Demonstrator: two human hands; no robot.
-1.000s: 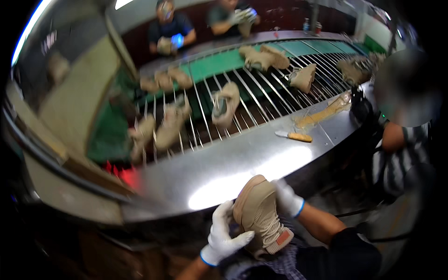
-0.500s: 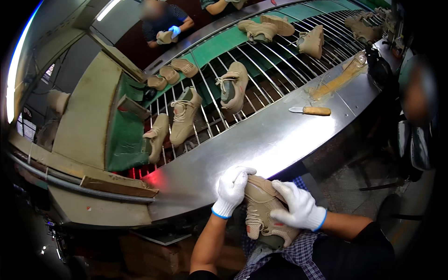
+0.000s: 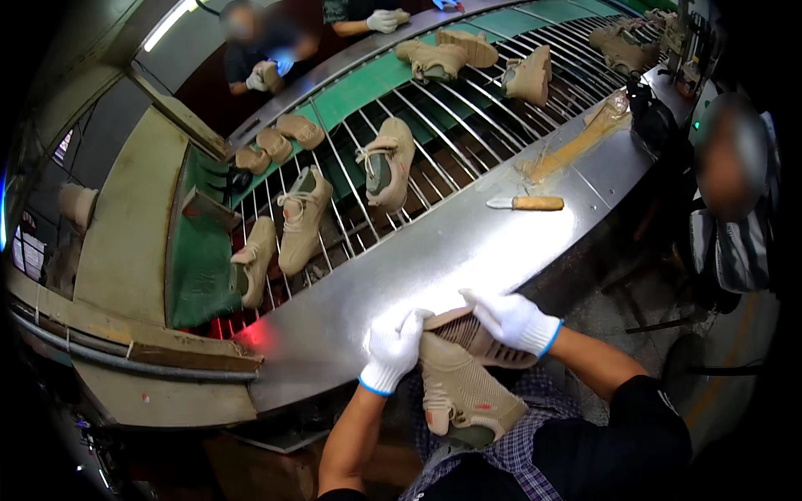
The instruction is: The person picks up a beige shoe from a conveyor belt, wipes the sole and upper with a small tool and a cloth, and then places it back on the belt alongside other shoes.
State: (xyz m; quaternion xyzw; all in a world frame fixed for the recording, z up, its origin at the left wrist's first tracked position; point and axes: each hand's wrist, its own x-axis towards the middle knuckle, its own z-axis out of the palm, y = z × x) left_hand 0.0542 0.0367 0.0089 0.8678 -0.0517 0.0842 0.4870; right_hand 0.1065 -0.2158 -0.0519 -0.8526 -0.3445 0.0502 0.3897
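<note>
In front of my body is a tan lace-up shoe upper (image 3: 464, 391) with a green lining, its opening toward me. A tan sole (image 3: 494, 344), ribbed on the visible face, stands tilted away from the upper's side and meets it near the toe. Gloved in white, my left hand (image 3: 394, 349) is closed around the toe end, where upper and sole come together. My right hand (image 3: 515, 326), also in a white glove, grips the sole's edge with thumb and fingers. Its fingertips are partly hidden by the glove and sole.
A steel ledge (image 3: 401, 292) carries a wooden-handled knife (image 3: 536, 203) and a yellowish smeared strip (image 3: 576, 150). Behind it, a metal-bar conveyor (image 3: 434, 159) bears several tan shoes (image 3: 390, 163) and loose soles (image 3: 301, 129). Co-workers (image 3: 267, 50) stand across; another person (image 3: 735, 159) is at right.
The sole has swung away from the upper, so its ribbed face now shows. My right hand has shifted up from the upper's side onto the sole. My left hand stays at the toe.
</note>
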